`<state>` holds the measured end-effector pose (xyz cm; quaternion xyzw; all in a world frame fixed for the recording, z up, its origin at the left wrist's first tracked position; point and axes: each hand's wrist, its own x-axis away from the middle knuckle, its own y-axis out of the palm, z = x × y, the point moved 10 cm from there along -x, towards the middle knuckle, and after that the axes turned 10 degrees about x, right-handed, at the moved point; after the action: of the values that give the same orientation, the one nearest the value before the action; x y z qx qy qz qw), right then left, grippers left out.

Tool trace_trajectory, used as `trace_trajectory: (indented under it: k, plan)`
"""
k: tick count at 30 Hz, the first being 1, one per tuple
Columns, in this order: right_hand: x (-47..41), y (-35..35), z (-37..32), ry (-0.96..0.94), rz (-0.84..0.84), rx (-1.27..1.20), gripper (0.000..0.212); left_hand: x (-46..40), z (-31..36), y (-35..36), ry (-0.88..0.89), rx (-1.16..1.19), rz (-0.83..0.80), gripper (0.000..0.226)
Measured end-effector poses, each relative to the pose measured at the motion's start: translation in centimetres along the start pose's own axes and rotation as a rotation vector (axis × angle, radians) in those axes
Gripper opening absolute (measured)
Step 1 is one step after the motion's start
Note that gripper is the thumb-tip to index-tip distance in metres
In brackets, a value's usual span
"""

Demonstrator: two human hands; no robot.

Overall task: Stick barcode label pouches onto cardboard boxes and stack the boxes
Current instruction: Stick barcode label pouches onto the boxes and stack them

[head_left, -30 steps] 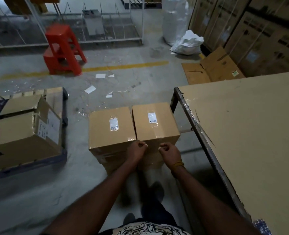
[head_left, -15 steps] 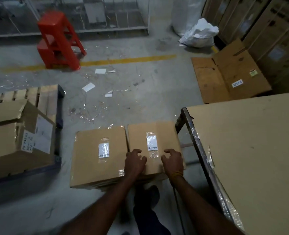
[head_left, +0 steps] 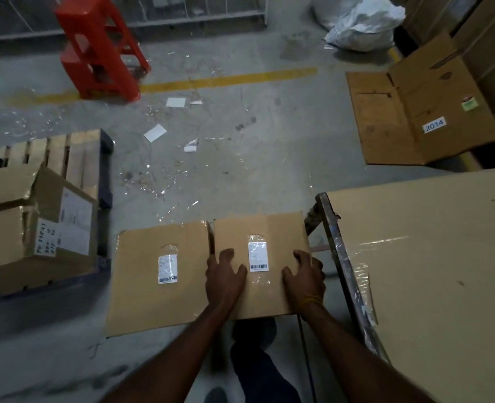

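Both our hands lie on top of the right box (head_left: 262, 266), fingers spread and loosely bent. Left hand (head_left: 224, 276) sits at its left edge, beside the seam with the left box (head_left: 157, 279); right hand (head_left: 304, 277) at its right edge. The label pouch (head_left: 258, 255) lies between them. Table edge (head_left: 339, 257) stands just right; open floor (head_left: 226, 175) beyond.
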<state>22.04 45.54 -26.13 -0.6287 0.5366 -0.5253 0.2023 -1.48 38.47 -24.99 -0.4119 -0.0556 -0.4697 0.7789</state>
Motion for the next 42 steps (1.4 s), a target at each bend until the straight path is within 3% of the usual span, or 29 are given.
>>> trace_trajectory:
  k: [10,19,26,30,34,42]
  plan:
    - [6.9,-5.8,-2.2,-0.061,0.174,0.073,0.048,5.9,0.5,-5.7,0.199,0.092,0.150,0.039]
    - [20.3,-13.1,-6.6,-0.165,0.418,0.036,0.047,14.5,0.4,-14.5,0.301,0.418,0.317,0.037]
    - [31.8,-20.2,-6.8,-0.213,0.584,-0.061,0.042,23.1,3.6,-21.1,0.436,0.545,0.329,0.047]
    - [37.3,-25.3,-4.7,-0.184,0.677,-0.062,0.042,28.4,7.9,-22.8,0.569,0.502,0.239,0.033]
    - [41.8,-29.8,0.0,-0.084,0.734,-0.031,0.046,33.8,12.0,-21.2,0.688,0.467,0.082,0.034]
    - [49.5,-35.5,16.4,0.276,0.780,-0.008,0.050,45.8,17.2,-9.9,0.836,0.409,-0.364,0.049]
